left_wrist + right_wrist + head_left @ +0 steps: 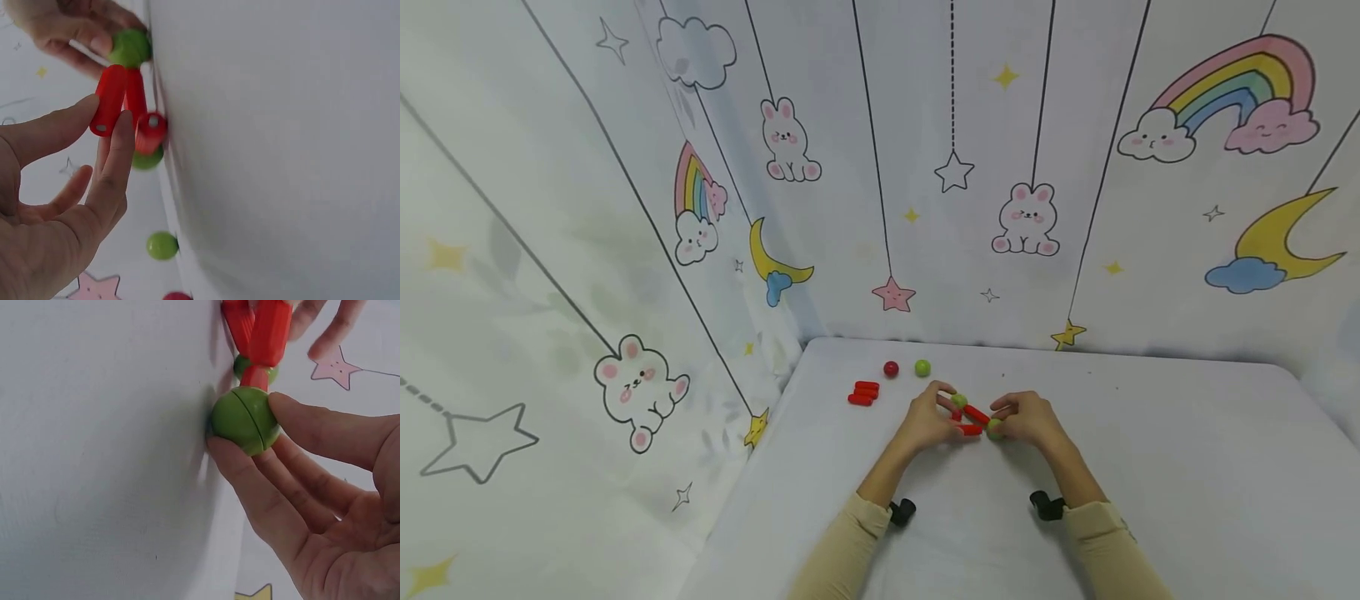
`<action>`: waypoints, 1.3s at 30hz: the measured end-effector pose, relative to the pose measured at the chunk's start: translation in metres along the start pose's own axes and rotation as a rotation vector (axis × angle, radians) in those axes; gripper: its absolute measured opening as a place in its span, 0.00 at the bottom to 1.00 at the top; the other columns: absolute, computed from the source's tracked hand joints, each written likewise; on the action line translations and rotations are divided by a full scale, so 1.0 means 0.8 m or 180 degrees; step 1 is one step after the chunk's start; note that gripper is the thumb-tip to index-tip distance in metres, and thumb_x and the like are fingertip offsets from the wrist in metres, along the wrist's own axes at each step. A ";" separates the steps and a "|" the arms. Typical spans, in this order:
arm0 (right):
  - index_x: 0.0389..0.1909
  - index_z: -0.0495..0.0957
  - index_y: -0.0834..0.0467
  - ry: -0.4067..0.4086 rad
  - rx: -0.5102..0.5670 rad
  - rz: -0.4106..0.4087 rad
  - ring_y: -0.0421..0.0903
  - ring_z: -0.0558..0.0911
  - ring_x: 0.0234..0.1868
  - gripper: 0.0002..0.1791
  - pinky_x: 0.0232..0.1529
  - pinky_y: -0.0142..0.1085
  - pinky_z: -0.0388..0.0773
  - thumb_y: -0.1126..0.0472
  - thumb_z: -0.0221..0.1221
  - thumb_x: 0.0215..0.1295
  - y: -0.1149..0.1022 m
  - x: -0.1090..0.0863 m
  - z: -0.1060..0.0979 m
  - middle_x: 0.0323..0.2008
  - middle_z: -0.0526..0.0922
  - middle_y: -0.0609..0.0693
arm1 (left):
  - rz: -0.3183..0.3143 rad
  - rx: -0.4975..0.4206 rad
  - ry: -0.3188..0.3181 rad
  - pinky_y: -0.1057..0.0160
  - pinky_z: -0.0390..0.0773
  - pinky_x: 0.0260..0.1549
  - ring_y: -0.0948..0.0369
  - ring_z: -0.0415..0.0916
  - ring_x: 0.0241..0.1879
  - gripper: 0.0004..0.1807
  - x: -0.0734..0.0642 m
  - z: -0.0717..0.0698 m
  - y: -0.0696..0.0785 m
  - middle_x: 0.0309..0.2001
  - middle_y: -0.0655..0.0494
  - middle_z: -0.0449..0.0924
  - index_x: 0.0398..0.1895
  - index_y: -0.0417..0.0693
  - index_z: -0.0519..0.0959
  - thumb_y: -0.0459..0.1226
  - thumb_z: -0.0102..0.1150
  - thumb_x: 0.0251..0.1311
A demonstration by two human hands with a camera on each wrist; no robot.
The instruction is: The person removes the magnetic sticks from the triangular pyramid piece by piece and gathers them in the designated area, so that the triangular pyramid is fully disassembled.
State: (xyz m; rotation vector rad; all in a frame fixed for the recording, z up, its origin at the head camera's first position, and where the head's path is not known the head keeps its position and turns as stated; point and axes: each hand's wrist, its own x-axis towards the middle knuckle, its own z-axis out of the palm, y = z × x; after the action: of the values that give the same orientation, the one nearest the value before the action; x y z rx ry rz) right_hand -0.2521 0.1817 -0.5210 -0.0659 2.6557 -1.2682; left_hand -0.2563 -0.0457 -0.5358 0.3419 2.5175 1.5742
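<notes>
My left hand (928, 418) pinches a red rod (110, 103) between thumb and fingers; a small silver disc shows in the rod's near end. My right hand (1033, 417) holds a green ball (242, 422) with a seam round it, thumb on one side and fingers on the other. From that ball a second red rod (977, 414) runs to another green ball (959, 402) farther back. A third red rod (151, 134) sticks out from the far ball. The rod in my left hand slants close beside the held ball.
Back left on the white table (1180, 467) lie a dark red ball (891, 369) and a loose green ball (922, 367). Three red rods (863, 393) lie side by side in front of them. A patterned cloth (850, 208) hangs behind the table and along its left.
</notes>
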 end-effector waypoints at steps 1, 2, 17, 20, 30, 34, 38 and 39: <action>0.52 0.85 0.64 -0.0004 -0.0021 0.0015 0.49 0.85 0.40 0.20 0.38 0.38 0.84 0.66 0.72 0.58 0.000 0.000 -0.001 0.42 0.89 0.55 | 0.0001 0.0001 0.0020 0.62 0.84 0.37 0.63 0.83 0.36 0.38 -0.001 -0.005 -0.001 0.51 0.47 0.83 0.66 0.47 0.73 0.26 0.78 0.50; 0.52 0.85 0.64 -0.0012 -0.0045 0.0011 0.49 0.85 0.40 0.20 0.38 0.38 0.83 0.66 0.72 0.58 0.000 0.000 -0.001 0.42 0.89 0.55 | 0.0003 -0.0019 0.0040 0.61 0.85 0.37 0.62 0.85 0.36 0.37 -0.002 -0.012 -0.001 0.51 0.46 0.83 0.66 0.45 0.73 0.26 0.77 0.51; 0.52 0.84 0.65 -0.0011 -0.0041 0.0029 0.47 0.84 0.37 0.20 0.36 0.39 0.83 0.68 0.72 0.58 0.002 0.001 0.000 0.40 0.89 0.54 | -0.0020 -0.0295 0.0234 0.59 0.87 0.44 0.58 0.87 0.41 0.31 -0.013 -0.078 -0.019 0.53 0.44 0.82 0.63 0.43 0.76 0.29 0.77 0.55; 0.52 0.85 0.64 0.0003 -0.0030 0.0051 0.47 0.84 0.37 0.19 0.36 0.38 0.82 0.68 0.72 0.58 0.002 0.003 0.000 0.40 0.88 0.53 | -0.0026 -0.0348 0.0318 0.60 0.86 0.44 0.58 0.87 0.42 0.30 -0.013 -0.088 -0.024 0.52 0.46 0.82 0.61 0.46 0.77 0.29 0.78 0.54; 0.51 0.85 0.64 -0.0013 -0.0026 0.0092 0.47 0.84 0.37 0.19 0.37 0.39 0.82 0.68 0.72 0.58 0.004 0.002 0.001 0.39 0.88 0.52 | 0.0029 -0.0432 0.0401 0.59 0.85 0.47 0.51 0.85 0.48 0.34 -0.020 -0.134 -0.048 0.57 0.35 0.80 0.67 0.36 0.73 0.28 0.75 0.57; 0.51 0.84 0.66 -0.0007 -0.0001 0.0045 0.47 0.83 0.37 0.19 0.36 0.39 0.83 0.68 0.71 0.58 0.004 0.001 0.001 0.39 0.88 0.53 | -0.0058 -0.0397 0.0432 0.58 0.84 0.49 0.49 0.84 0.51 0.32 -0.023 -0.156 -0.059 0.60 0.34 0.78 0.66 0.41 0.74 0.31 0.74 0.58; 0.51 0.84 0.66 0.0007 0.0033 0.0041 0.47 0.83 0.36 0.19 0.35 0.38 0.83 0.69 0.71 0.58 0.002 0.000 0.001 0.39 0.88 0.53 | -0.0175 -0.0346 0.0526 0.57 0.84 0.48 0.50 0.82 0.52 0.31 -0.028 -0.179 -0.070 0.61 0.36 0.78 0.65 0.45 0.76 0.31 0.75 0.58; 0.51 0.84 0.66 0.0007 0.0043 0.0040 0.47 0.83 0.36 0.19 0.35 0.38 0.83 0.69 0.71 0.58 0.002 0.000 0.001 0.39 0.88 0.53 | -0.0210 -0.0348 0.0551 0.57 0.84 0.48 0.49 0.82 0.52 0.31 -0.030 -0.184 -0.072 0.62 0.36 0.78 0.65 0.45 0.76 0.31 0.74 0.58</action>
State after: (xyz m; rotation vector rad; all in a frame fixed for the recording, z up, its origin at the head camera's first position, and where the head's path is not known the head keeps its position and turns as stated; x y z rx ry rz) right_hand -0.2520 0.1819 -0.5229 -0.0457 2.6449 -1.2827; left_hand -0.2765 -0.2037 -0.5234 0.1119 2.5227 1.7770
